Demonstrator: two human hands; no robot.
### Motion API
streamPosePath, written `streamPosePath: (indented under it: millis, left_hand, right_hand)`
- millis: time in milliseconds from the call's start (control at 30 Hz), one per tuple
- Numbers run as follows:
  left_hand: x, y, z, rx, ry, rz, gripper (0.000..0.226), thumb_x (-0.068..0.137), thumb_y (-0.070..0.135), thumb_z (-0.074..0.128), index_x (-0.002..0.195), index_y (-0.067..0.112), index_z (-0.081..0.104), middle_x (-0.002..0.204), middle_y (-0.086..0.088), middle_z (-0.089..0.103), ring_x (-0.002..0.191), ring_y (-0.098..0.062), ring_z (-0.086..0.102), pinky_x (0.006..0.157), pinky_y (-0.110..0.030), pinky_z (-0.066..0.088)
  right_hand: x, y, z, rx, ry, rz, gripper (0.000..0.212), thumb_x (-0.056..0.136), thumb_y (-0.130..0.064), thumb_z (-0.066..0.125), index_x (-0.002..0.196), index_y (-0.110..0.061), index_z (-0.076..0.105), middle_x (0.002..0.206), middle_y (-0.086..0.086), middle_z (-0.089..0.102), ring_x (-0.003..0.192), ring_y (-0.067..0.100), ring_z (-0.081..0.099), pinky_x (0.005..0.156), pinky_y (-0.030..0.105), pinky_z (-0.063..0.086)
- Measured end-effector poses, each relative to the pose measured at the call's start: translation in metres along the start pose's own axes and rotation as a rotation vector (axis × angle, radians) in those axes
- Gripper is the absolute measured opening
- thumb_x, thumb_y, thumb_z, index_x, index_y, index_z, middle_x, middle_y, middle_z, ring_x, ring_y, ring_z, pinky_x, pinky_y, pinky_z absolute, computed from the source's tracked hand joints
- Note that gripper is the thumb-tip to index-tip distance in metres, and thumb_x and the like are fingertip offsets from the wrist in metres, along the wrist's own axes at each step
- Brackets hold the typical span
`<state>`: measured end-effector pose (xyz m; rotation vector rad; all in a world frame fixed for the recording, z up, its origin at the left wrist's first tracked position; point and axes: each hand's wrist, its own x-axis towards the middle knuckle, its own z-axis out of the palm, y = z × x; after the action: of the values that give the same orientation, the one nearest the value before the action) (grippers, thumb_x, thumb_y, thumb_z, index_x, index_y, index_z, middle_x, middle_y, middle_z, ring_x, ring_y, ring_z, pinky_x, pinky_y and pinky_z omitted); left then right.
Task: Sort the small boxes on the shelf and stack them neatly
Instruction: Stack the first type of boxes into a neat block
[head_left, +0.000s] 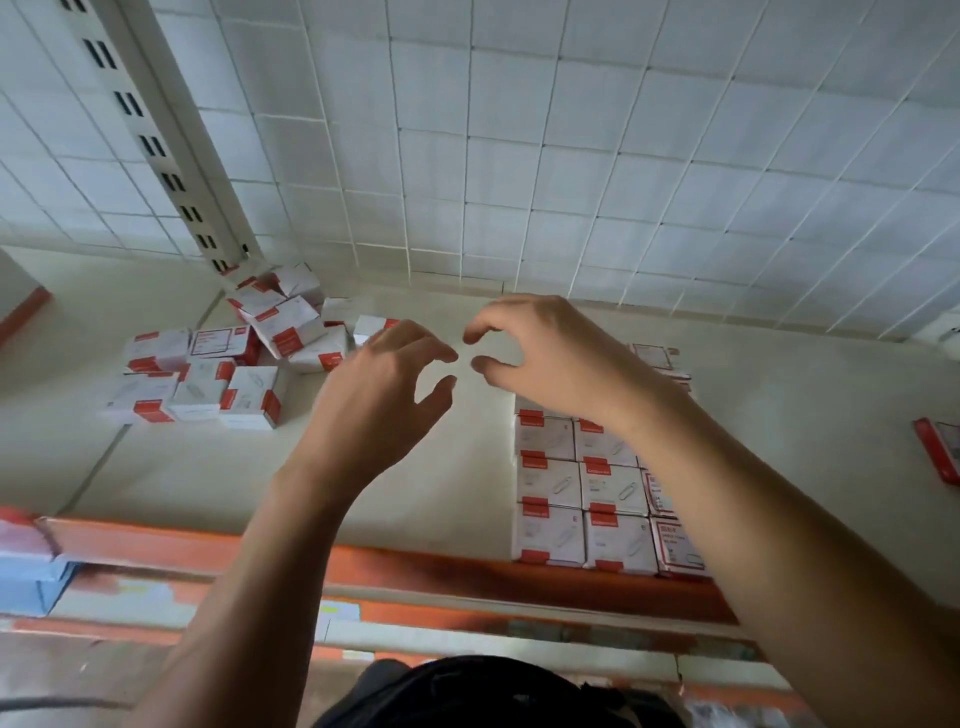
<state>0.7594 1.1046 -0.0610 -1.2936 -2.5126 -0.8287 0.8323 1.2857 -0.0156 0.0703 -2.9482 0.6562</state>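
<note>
Both hands hover empty above the shelf, fingers curled and spread apart, nothing held. From the head camera, the left hand (379, 395) and the right hand (545, 353) nearly meet at the fingertips over a bare stretch of the pale, smooth shelf (415, 467).

To the left of the left hand lies a jumbled heap of boxes (291, 322), tilted and overlapping, with a looser flat group (197, 387) just in front of it. Under and in front of the right wrist sits the tidy stack (587, 493), set in square rows.

All are small white cardboard boxes with red bands and crisp edges. One more red-edged box (940, 457) lies well to the right.

Likely next: take boxes from the heap, turn them to match, and press them flush against the stack's rows.
</note>
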Motion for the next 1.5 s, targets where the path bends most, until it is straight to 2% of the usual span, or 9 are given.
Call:
streamPosePath:
  millis: [267,367,500,800,900,1033,1200,1367,1500]
  left_hand:
    - [-0.037,-0.052,-0.044,0.045,0.088,-0.129,0.021,0.082,0.016,0.071,0.102,0.013,0.071,0.105,-0.002,0.065,0.091,-0.026,0.064,0.073,-0.038,0.054]
    - [-0.044,-0.064,-0.052,0.05,0.095,-0.137,0.02,0.08,0.015,0.073,0.1,0.014,0.072,0.104,-0.003,0.065,0.082,-0.027,0.064,0.067,-0.038,0.054]
    - [-0.047,-0.078,-0.059,0.053,0.09,-0.151,0.022,0.083,0.018,0.07,0.105,0.017,0.071,0.112,-0.001,0.065,0.097,-0.026,0.064,0.07,-0.036,0.053]
    - [-0.027,-0.111,-0.06,0.114,0.106,-0.125,0.037,0.087,0.021,0.068,0.122,0.011,0.063,0.127,-0.009,0.057,0.108,-0.03,0.059,0.076,-0.043,0.055]
    - [-0.019,-0.119,-0.056,0.131,0.076,-0.117,0.039,0.086,0.02,0.07,0.123,0.011,0.063,0.127,-0.013,0.06,0.113,-0.036,0.057,0.086,-0.047,0.051]
    - [-0.014,-0.122,-0.054,0.062,0.062,-0.149,0.034,0.084,0.015,0.073,0.118,0.01,0.067,0.12,-0.014,0.065,0.103,-0.036,0.061,0.084,-0.045,0.052]
    - [-0.014,-0.104,-0.059,-0.024,0.045,-0.104,0.035,0.081,0.018,0.076,0.115,0.013,0.068,0.113,-0.007,0.068,0.086,-0.026,0.064,0.07,-0.03,0.047]
    - [-0.016,-0.055,-0.047,-0.185,-0.005,0.012,0.032,0.081,0.023,0.076,0.111,0.017,0.069,0.109,0.003,0.069,0.088,-0.012,0.061,0.076,-0.028,0.05]
    - [-0.017,-0.019,-0.027,-0.303,-0.07,0.087,0.031,0.081,0.023,0.077,0.11,0.018,0.068,0.106,0.011,0.066,0.083,0.008,0.048,0.074,-0.004,0.039]
  right_hand:
    - [0.055,-0.036,0.039,-0.028,0.053,-0.077,0.025,0.082,-0.017,0.076,0.106,-0.013,0.069,0.105,0.002,0.067,0.095,0.02,0.062,0.084,0.033,0.046]
    - [0.073,-0.038,0.055,-0.068,0.068,-0.053,0.033,0.08,-0.019,0.078,0.11,-0.012,0.066,0.109,0.006,0.065,0.098,0.025,0.063,0.085,0.038,0.049]
    - [0.085,-0.04,0.068,-0.096,0.051,0.003,0.035,0.083,-0.015,0.075,0.115,-0.012,0.064,0.112,0.008,0.064,0.099,0.025,0.06,0.084,0.033,0.045]
    - [0.076,-0.059,0.069,0.033,0.072,0.099,0.027,0.08,-0.007,0.072,0.107,-0.012,0.066,0.086,0.001,0.069,0.075,0.017,0.063,0.072,0.03,0.05]
    - [0.06,-0.07,0.061,0.121,0.12,0.127,0.029,0.082,-0.013,0.074,0.11,-0.016,0.068,0.096,-0.002,0.07,0.084,0.01,0.065,0.078,0.023,0.05]
    - [0.035,-0.079,0.052,0.185,0.143,0.187,0.029,0.084,-0.017,0.073,0.112,-0.023,0.067,0.103,-0.007,0.068,0.092,0.01,0.064,0.083,0.027,0.05]
    - [0.008,-0.068,0.041,0.205,0.19,0.231,0.03,0.084,-0.017,0.074,0.112,-0.024,0.068,0.1,-0.013,0.069,0.092,0.002,0.064,0.084,0.025,0.052]
    - [-0.026,-0.043,0.02,0.18,0.235,0.312,0.03,0.084,-0.019,0.075,0.112,-0.029,0.068,0.104,-0.018,0.068,0.098,-0.009,0.06,0.086,0.012,0.048]
    - [-0.061,-0.026,0.0,0.166,0.29,0.391,0.032,0.084,-0.021,0.075,0.112,-0.035,0.067,0.106,-0.022,0.066,0.103,-0.01,0.059,0.086,0.005,0.044]
